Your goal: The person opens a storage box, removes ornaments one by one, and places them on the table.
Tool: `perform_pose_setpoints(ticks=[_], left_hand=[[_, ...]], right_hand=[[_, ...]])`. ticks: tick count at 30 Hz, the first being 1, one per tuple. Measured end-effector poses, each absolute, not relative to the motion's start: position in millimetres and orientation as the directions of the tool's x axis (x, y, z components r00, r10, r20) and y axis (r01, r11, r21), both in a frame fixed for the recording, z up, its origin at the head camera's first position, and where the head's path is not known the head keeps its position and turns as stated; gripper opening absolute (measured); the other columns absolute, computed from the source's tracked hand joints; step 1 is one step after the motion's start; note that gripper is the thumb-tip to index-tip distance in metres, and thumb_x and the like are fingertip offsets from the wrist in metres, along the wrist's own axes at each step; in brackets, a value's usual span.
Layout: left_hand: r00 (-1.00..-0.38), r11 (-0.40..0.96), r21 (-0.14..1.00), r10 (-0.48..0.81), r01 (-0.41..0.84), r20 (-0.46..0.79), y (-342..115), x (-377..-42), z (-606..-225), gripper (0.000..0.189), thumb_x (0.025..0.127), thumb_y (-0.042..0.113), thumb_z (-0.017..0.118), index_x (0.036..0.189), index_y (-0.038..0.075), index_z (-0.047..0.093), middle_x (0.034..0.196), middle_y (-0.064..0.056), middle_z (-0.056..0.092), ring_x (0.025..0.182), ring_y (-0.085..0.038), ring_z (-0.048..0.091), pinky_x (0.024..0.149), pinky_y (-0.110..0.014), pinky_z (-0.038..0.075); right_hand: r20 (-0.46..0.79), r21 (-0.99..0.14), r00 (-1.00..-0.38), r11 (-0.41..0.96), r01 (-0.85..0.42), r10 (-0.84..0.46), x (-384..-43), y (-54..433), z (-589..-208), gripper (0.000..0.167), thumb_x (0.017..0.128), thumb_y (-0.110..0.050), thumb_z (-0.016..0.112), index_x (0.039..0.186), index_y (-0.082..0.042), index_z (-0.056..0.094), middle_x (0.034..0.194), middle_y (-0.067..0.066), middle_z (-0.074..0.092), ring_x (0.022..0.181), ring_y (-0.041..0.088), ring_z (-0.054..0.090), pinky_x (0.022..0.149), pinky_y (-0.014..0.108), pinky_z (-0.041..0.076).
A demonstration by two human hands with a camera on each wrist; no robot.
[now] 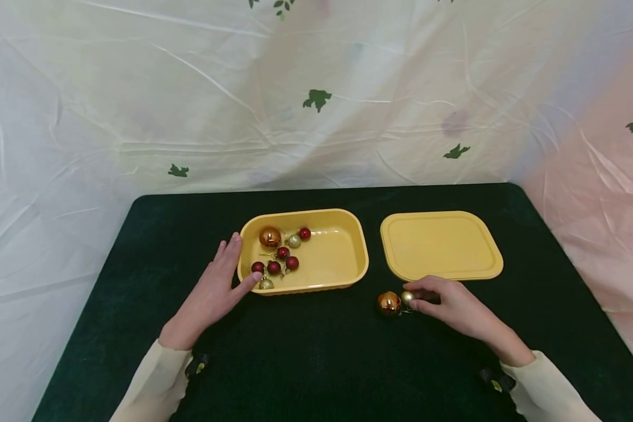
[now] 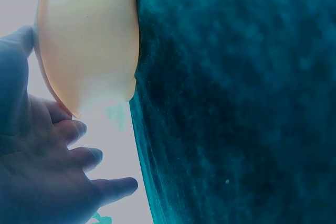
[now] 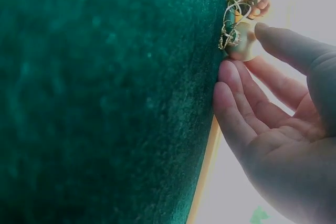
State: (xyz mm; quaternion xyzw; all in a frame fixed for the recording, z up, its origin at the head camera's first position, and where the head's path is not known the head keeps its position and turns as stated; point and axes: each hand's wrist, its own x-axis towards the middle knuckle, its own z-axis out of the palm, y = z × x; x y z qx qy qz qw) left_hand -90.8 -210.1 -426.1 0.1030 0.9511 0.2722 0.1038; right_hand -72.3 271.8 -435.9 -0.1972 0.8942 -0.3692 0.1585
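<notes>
Over green cloth (image 1: 316, 351), left hand (image 1: 213, 293) touching box (image 1: 340, 255), right hand (image 1: 458, 306) pinching bauble (image 1: 407, 297)

Beside the left hand (image 1: 211, 293) is a plain yellow, rounded rectangular plastic box (image 1: 340, 252), holding five glossy dark red balls (image 1: 292, 262), two glittery pale gold balls (image 1: 293, 241) and one shiny copper-orange ball (image 1: 270, 237). The right hand (image 1: 456, 308) has a small pale gold ball (image 1: 407, 297) at its fingertips, a mirror-bright copper-orange ball (image 1: 388, 303) just left of it, and a flat, plain yellow plastic lid (image 1: 443, 243) beyond. Under both hands the bench (image 1: 316, 357) is dark green; beyond them a whitish cloth (image 1: 216, 111) bears green leaf-like prints (image 1: 317, 99)
</notes>
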Motion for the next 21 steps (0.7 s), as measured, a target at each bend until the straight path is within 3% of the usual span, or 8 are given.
perform_pose_setpoints(ticks=[10,21], left_hand=[[-0.958,0.834,0.535,0.248,0.134,-0.146,-209.6,-90.2,-425.1,0.096,0.102,0.063,0.051,0.167,0.02,-0.005,0.174,-0.009,-0.004,0.159,-0.038,-0.002,0.123,-0.065,0.011],[-0.959,0.834,0.534,0.249,0.141,-0.134,-209.5,-90.1,-426.3,0.097,0.102,0.063,0.052,0.167,0.019,-0.004,0.174,-0.009,-0.004,0.158,-0.039,-0.001,0.123,-0.066,0.012]], right_hand=[[-0.124,-0.729,-0.892,0.65,-0.215,-0.434,-64.3,274.0,-423.6,0.036,0.098,-0.026,0.073,0.131,-0.012,0.067,0.115,-0.003,0.07,0.1,0.009,0.068,0.083,0.026,0.058],[0.027,-0.668,-0.921,0.678,-0.305,-0.388,-62.5,276.0,-386.2,0.032,0.101,-0.022,0.071,0.131,-0.014,0.067,0.123,0.002,0.07,0.106,0.015,0.069,0.089,0.032,0.06]])
